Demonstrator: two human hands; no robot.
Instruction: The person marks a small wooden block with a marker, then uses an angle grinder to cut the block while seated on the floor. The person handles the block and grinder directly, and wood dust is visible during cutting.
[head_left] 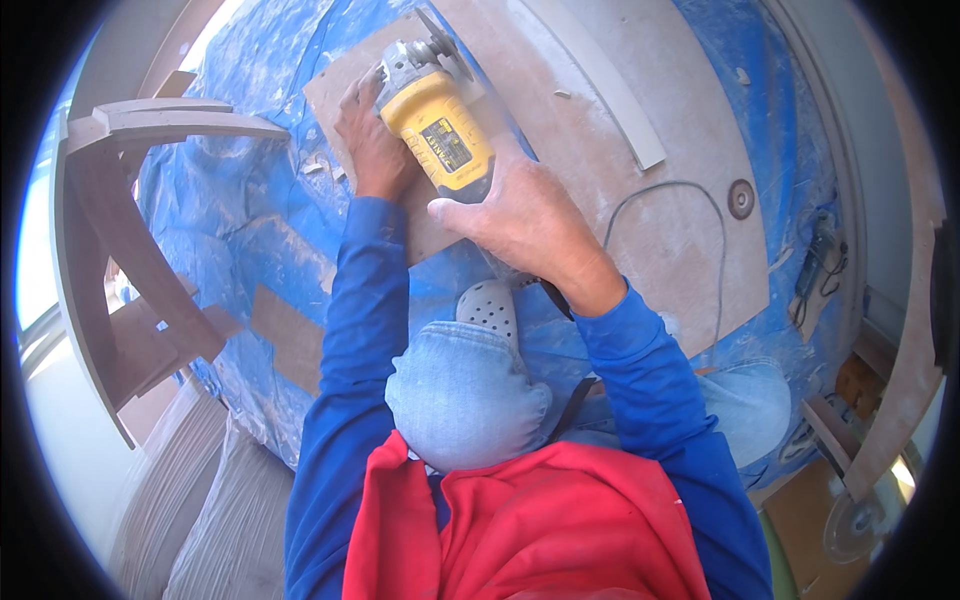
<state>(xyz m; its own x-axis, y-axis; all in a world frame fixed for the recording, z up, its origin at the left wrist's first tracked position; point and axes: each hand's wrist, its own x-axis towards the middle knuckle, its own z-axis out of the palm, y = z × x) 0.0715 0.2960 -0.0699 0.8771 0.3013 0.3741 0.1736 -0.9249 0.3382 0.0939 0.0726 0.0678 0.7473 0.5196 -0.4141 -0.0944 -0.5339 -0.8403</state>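
A yellow and grey angle grinder [437, 135] is tilted over the boards, its disc [448, 45] pointing up and away. My right hand [535, 215] wraps round the rear of its body. My left hand [375, 140] is closed at the left side of the grinder's head; its fingertips are partly hidden, and it lies over a brown board [325, 95]. Beyond the grinder, a long pale strip [600, 85] lies on a larger curved board [700, 130]. Dust covers the boards, and small chips are scattered on them.
A blue sheet [240, 200] spreads under the boards. Wooden curved pieces [140, 240] stand at the left. A round sanding disc [741, 199] and a dark cable [660, 186] lie at the right, near another power tool [815, 260]. My knees are close below.
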